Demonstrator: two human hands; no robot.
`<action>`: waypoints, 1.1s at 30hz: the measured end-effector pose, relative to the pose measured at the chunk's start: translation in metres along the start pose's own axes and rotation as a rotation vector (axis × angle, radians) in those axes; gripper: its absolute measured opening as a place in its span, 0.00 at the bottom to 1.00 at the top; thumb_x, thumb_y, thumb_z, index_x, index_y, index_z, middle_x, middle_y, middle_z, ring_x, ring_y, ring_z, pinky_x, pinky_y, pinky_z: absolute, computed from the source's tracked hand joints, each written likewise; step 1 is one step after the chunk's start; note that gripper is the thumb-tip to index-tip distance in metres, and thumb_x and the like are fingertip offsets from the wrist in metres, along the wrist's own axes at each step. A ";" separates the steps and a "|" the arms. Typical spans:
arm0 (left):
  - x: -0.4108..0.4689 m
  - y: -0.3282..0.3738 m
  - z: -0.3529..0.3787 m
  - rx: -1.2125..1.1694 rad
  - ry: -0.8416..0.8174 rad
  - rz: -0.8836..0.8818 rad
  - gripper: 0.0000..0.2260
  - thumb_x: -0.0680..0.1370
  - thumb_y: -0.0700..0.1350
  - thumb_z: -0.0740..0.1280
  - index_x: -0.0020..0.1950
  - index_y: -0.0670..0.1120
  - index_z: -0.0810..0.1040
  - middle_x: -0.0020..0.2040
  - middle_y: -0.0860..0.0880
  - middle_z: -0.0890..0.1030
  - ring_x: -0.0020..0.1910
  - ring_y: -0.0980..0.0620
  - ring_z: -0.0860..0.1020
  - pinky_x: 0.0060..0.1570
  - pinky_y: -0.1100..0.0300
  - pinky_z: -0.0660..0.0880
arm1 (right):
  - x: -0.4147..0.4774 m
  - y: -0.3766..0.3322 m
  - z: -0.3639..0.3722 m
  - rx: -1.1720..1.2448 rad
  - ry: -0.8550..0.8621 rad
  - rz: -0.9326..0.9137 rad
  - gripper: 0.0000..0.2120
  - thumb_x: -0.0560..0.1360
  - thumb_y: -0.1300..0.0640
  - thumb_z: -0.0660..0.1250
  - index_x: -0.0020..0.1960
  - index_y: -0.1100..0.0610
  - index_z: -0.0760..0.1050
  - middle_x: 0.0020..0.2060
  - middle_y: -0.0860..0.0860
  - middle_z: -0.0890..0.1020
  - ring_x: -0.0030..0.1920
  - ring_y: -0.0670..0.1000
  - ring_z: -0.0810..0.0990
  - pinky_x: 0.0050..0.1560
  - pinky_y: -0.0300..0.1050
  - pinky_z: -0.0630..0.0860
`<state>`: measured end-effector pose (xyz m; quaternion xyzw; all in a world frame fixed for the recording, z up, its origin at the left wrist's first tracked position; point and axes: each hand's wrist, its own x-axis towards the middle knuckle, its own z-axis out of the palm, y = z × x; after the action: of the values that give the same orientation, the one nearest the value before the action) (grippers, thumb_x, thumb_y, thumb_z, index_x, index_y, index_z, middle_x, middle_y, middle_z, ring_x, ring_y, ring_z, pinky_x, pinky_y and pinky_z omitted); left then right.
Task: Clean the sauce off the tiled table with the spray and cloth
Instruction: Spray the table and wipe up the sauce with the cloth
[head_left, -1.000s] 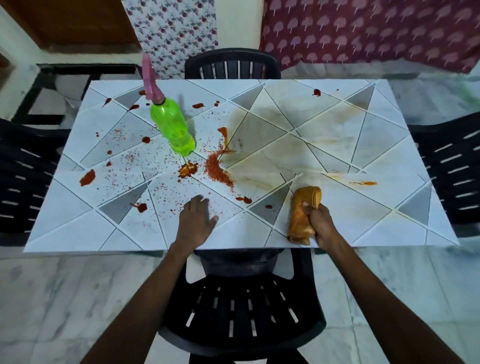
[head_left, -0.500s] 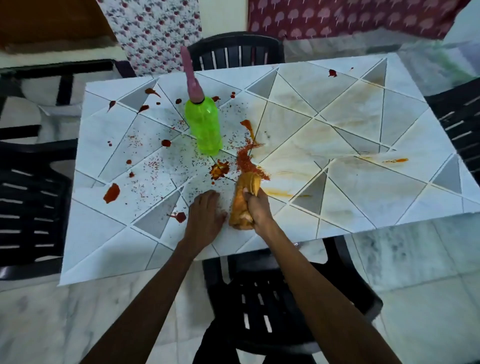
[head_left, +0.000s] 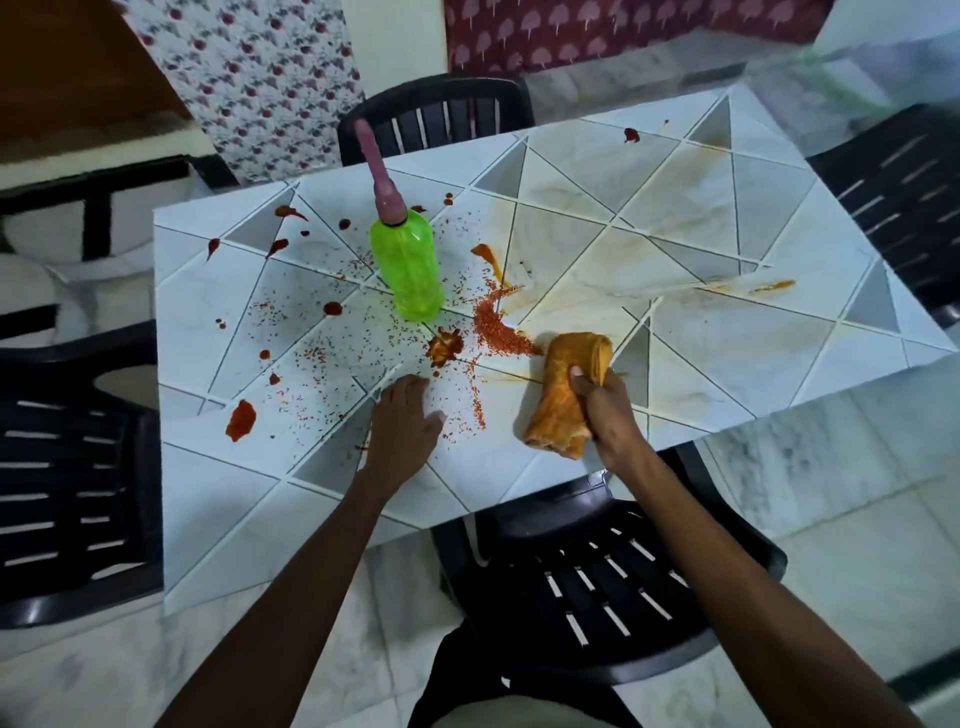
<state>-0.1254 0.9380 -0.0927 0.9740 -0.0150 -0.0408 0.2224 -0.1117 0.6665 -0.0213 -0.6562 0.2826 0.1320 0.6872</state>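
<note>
The rolled cloth (head_left: 551, 410) is clasped by the right grip (head_left: 608, 415) near the front edge of the desk (head_left: 727, 234); the left grip (head_left: 405, 426) is laid flat, fingers straight, amid sauce (head_left: 498, 332).

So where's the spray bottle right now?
In the head view, the green spray bottle stands on the tiled table, left of centre, beyond the left hand, amid sauce spots.
</note>
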 end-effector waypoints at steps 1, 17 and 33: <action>0.001 0.001 -0.001 0.005 -0.002 -0.003 0.24 0.75 0.47 0.71 0.68 0.39 0.72 0.67 0.40 0.73 0.65 0.39 0.70 0.63 0.45 0.69 | 0.002 0.002 -0.009 0.009 0.018 0.007 0.12 0.82 0.57 0.65 0.63 0.59 0.76 0.54 0.59 0.84 0.54 0.59 0.84 0.56 0.57 0.81; 0.046 -0.044 -0.022 -0.002 -0.008 0.018 0.23 0.74 0.45 0.72 0.67 0.40 0.72 0.65 0.41 0.74 0.62 0.39 0.72 0.59 0.44 0.73 | 0.000 0.052 0.117 0.034 -0.018 0.171 0.19 0.82 0.53 0.63 0.71 0.57 0.71 0.59 0.58 0.83 0.55 0.59 0.84 0.59 0.63 0.80; 0.109 -0.075 -0.049 -0.003 -0.064 0.097 0.22 0.76 0.46 0.70 0.67 0.41 0.72 0.66 0.41 0.72 0.65 0.40 0.69 0.60 0.43 0.69 | 0.030 -0.045 0.038 -0.187 0.289 -0.008 0.14 0.80 0.57 0.64 0.65 0.56 0.76 0.51 0.56 0.84 0.51 0.58 0.83 0.50 0.51 0.81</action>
<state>-0.0119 1.0216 -0.0890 0.9700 -0.0692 -0.0611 0.2250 -0.0545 0.6937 -0.0017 -0.7306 0.3623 0.0592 0.5757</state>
